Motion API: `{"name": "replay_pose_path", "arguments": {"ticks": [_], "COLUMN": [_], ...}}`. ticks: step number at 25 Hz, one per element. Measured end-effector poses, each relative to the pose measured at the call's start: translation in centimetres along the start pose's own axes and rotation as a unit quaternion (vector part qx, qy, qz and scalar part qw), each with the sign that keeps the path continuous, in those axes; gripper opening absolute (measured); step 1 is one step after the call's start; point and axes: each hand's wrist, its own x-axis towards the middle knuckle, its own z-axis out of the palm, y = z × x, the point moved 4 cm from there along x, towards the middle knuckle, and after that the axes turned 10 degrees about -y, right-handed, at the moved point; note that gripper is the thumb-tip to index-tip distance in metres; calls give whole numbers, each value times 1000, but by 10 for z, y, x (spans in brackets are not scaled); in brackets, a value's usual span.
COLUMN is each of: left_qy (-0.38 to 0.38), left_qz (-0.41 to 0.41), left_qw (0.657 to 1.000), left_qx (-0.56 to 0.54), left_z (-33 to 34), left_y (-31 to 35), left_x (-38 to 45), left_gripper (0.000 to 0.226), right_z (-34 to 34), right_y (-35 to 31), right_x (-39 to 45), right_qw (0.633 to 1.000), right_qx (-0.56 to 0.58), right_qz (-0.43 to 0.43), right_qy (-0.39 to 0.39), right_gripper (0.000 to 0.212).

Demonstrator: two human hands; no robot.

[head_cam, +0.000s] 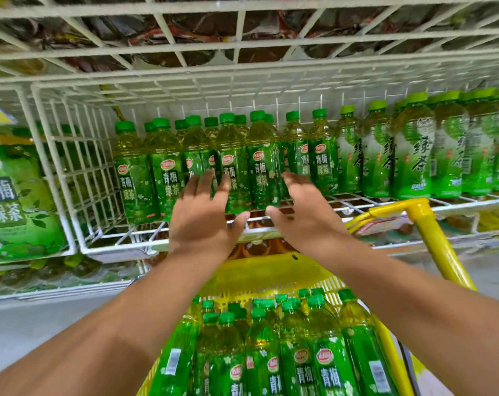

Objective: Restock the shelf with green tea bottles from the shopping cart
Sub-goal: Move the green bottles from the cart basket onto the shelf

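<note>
Several green tea bottles (pixel 236 161) with green caps stand in rows on the white wire shelf (pixel 122 247). My left hand (pixel 205 212) and my right hand (pixel 302 207) are both stretched out flat in front of the front row, fingers spread, palms down, holding nothing. The fingertips reach the lower labels of the front bottles; contact is unclear. Below my forearms the yellow shopping cart (pixel 431 232) holds several more green tea bottles (pixel 296 347), standing upright and packed close.
To the right on the same shelf stand paler green tea bottles (pixel 414 155) of another brand. A green carton pack (pixel 16 201) fills the compartment on the left. A wire shelf (pixel 242 44) hangs low overhead. Brown bottles sit on the shelf below.
</note>
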Motion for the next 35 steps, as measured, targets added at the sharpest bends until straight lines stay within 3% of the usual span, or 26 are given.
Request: {"name": "replay_pose_path", "arguments": {"ticks": [6,12,17,24,27,30,35], "left_qy": [12,-40,-146,-207,-226,-237,-261], "left_qz": [27,22,-21,-81,-112,-160,-279], "left_qw": [999,997,987,965,952,938,881], "left_qx": [-30,-59,-66,-138,-172,-196,-280], "left_z": [4,26,62,87,93,96,107], "left_y": [5,0,-2,10,16,25,26], "left_x": [-53,-131,-187,-229,-237,-246,-256], "left_gripper": [81,78,88,98,98,102,101], "right_z": [14,48,59,79,78,87,90], "right_y": [0,14,37,44,42,43,44], "right_x": [-72,-136,-170,-196,-204,-220,-225], "right_qw": [998,996,997,994,975,959,951], "right_qx": [-15,-26,-43,6,-149,-141,-80], "right_qz": [-66,-70,-12,70,149,223,278], "right_qy": [11,-56,-61,-84,-64,-102,-108], "right_gripper": [70,78,80,82,89,101,70]}}
